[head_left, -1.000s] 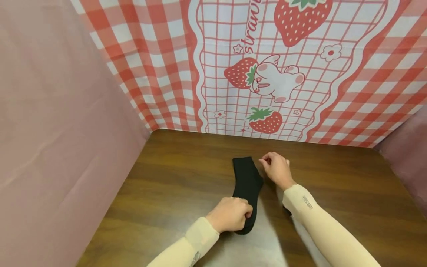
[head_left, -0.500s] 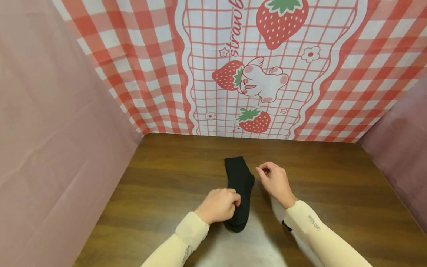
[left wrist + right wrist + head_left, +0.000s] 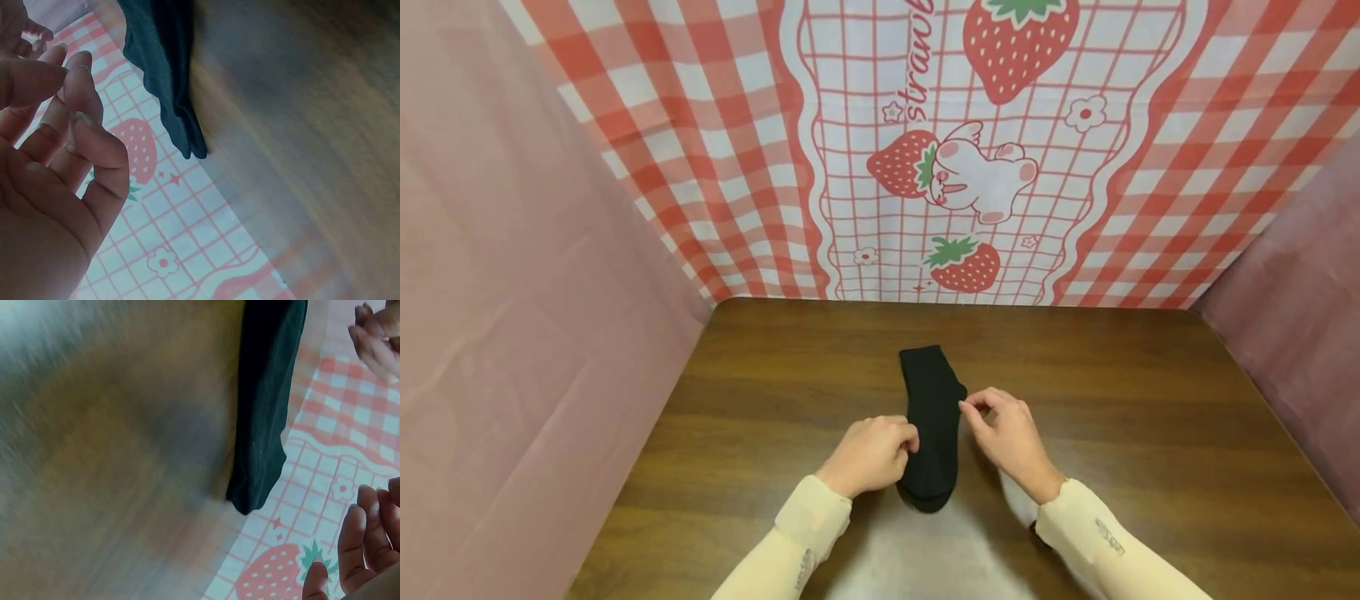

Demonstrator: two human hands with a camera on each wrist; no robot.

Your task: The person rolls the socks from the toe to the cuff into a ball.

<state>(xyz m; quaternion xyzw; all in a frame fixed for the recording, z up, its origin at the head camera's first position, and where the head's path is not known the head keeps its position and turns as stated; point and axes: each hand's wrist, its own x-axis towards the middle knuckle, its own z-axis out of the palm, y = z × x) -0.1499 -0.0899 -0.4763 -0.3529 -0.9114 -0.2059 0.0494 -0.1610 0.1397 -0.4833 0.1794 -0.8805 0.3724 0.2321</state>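
Black socks lie flat on the wooden table, cuff toward the back wall; a second layer shows at the toe. My left hand hovers at the sock's left edge, fingers loosely bent. The left wrist view shows nothing between that hand's thumb and fingers, apart from the dark cloth. On the other side, my right hand has its fingertips near the heel. In the right wrist view, the right hand's fingers are loosely bent and apart from the sock.
A red-and-white checked strawberry cloth hangs behind the wooden table. Pink cloth covers the left side, with more pink cloth on the right. Pale sleeves cover both forearms.
My left hand has slid off the top of the sock to its left edge. My right hand has come lower and closer to the heel. The head view has shifted a little.
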